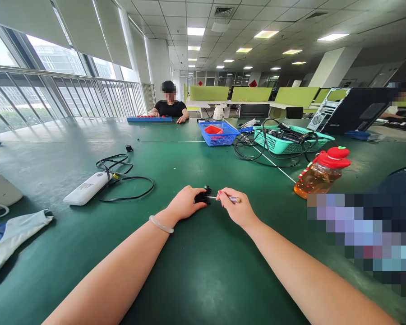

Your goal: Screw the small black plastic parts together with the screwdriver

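Observation:
At the middle of the green tabletop, my left hand [186, 203] is closed on a small black part [201, 197], gripped between thumb and fingers. Its exact kind is too small to make out, and my fingers cover some of it. My right hand [239, 210] pinches a slim screwdriver [236, 199] held nearly level. The screwdriver's thin metal shaft points left and its tip meets or comes very close to the black part; I cannot tell which.
A white power strip [87, 188] with a black cord lies left. Beyond sit a blue basket [219, 139], a teal basket [280, 146] of cables and a bottle [320, 178] with a red lid. A computer case [352, 110] stands far right. Another person [171, 108] sits opposite.

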`<state>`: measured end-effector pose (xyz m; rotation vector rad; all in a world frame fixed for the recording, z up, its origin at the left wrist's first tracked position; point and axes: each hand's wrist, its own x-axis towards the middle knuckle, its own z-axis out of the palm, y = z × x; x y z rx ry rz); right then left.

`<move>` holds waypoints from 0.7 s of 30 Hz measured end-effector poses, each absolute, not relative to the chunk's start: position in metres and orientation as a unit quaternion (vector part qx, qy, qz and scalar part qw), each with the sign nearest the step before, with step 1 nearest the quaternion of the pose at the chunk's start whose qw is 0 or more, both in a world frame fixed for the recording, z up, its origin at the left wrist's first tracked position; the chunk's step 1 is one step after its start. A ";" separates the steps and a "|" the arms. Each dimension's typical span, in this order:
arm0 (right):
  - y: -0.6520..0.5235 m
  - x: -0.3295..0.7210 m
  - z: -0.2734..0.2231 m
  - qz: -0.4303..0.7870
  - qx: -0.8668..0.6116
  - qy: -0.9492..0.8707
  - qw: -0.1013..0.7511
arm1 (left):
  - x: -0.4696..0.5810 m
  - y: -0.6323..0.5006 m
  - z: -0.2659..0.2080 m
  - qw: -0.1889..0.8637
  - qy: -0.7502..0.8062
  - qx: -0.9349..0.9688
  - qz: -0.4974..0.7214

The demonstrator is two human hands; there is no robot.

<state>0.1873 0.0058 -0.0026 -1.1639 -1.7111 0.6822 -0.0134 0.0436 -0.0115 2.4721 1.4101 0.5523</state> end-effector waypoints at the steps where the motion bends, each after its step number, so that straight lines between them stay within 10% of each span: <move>1: 0.007 0.187 -0.004 0.285 -0.476 -0.693 0.460 | -0.014 0.044 -0.012 0.118 0.478 0.849 0.190; 13: 0.014 0.195 -0.003 0.320 -0.475 -0.592 0.567 | -0.017 0.044 -0.007 0.085 0.511 0.799 0.306; 21: 0.022 0.196 -0.019 0.342 -0.524 -0.645 0.439 | -0.021 0.040 -0.008 0.016 0.615 0.769 0.173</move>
